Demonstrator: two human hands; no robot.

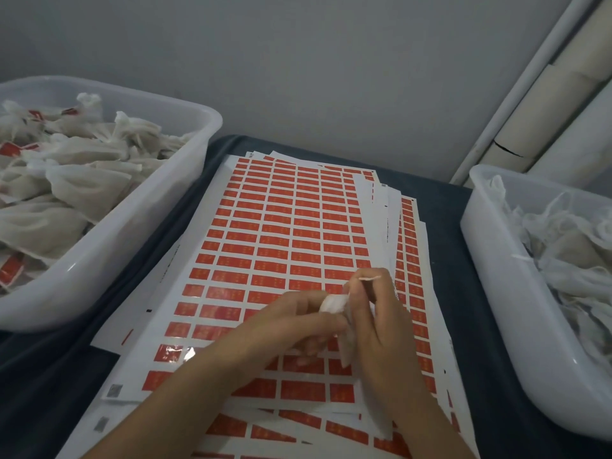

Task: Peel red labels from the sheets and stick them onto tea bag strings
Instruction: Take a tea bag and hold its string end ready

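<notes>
A stack of white sheets covered in rows of red labels (281,233) lies in the middle of the dark table. Over its lower right part my two hands meet. My left hand (291,323) holds the gathered top of a white tea bag (332,303) between curled fingers. My right hand (377,313) pinches the bag's thin string (369,278) near its fingertips, and the bag's body (346,349) hangs down between the palms. No peeled label shows in either hand.
A translucent white tub (159,226) at the left holds several tea bags, some with red labels. A second white tub (490,276) at the right holds several unlabelled bags. A grey wall and cardboard tubes (543,104) stand behind.
</notes>
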